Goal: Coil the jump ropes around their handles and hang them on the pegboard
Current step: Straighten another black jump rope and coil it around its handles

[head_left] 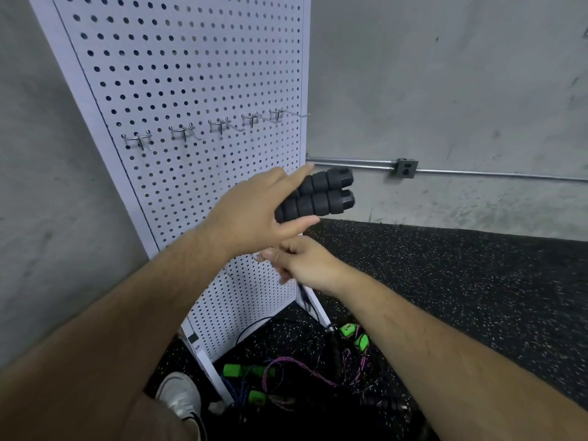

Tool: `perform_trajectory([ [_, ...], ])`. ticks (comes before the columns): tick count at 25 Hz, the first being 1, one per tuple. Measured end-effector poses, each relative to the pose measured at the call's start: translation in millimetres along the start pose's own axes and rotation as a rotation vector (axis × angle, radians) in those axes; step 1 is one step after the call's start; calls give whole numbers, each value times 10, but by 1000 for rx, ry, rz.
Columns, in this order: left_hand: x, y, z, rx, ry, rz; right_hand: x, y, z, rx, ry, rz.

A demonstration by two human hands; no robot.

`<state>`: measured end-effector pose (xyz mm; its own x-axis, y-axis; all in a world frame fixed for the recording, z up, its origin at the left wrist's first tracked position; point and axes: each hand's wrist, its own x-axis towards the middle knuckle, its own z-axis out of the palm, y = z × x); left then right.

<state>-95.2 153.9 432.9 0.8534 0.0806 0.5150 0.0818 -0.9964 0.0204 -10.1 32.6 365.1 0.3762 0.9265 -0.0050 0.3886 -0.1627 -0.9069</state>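
Black ribbed handles (318, 195), white hole-dotted pegboard (191, 74), green grips (235, 370), speckled black floor (461, 275).

My left hand (254, 214) covers the near ends of the black handles (321, 198). My right hand (305, 262) hides the rope (304, 294) where it pinches it. The pegboard (191, 74) runs past the top edge.

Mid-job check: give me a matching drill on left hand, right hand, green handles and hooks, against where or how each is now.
1 left hand
2 right hand
3 green handles
4 hooks

A lie on the floor
B bare, on the pegboard
C pinches a rope
D holds two black handles

Pairs: 1-D, 2-C, 3-A, 4-B.
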Motion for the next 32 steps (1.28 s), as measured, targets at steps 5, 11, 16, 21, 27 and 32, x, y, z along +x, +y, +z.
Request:
perform_trajectory([
  [5, -72, -218, -35, 18, -65, -1, -301, -130, -721, -230, 60, 56],
  [11, -37, -126, 154, 74, -135, 137, -569, -161, -1245, -250, 223, 81],
  [16, 109, 72, 276, 121, -116, 195, -703, -146, -1264, -393, 390, 81],
  [21, 176, 242, 367, 212, -156, 198, -806, -144, -1284, -576, 468, 80],
  [27, 248, 261, 386, 156, -153, 159, -923, -231, -1256, -901, 430, -140],
  [32, 215, 219, 421, 91, -170, 209, -975, -128, -1488, -891, 328, -248],
])
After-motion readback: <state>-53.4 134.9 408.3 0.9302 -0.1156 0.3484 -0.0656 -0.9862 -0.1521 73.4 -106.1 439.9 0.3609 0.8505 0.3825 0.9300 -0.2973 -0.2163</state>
